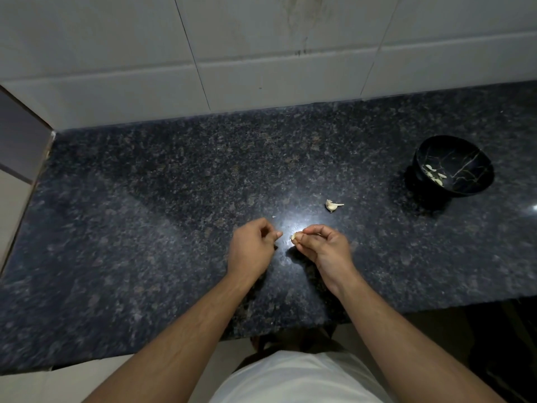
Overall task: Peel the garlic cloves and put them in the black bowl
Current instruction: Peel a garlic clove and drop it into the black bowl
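Head view puts both of my hands just below the middle of the frame, over a dark speckled countertop (145,228). My right hand (325,247) pinches a pale garlic clove (295,237) between thumb and curled fingers; the clove sticks out toward the left hand. My left hand (255,245) sits just beside it, apart from the clove, fingers curled in with the thumb tip pointing right; whether a scrap of skin is caught in them I cannot tell. A tiny white fleck (273,217) lies on the counter just above the left hand. Up and to the right of my hands, a piece of garlic with a stem stub (332,205) rests alone on the stone. At the right of the frame stands the black bowl (462,158), veined with thin gold lines, holding several peeled cloves (436,175) at its bottom. White wall tiles (261,53) fill the top of the frame.
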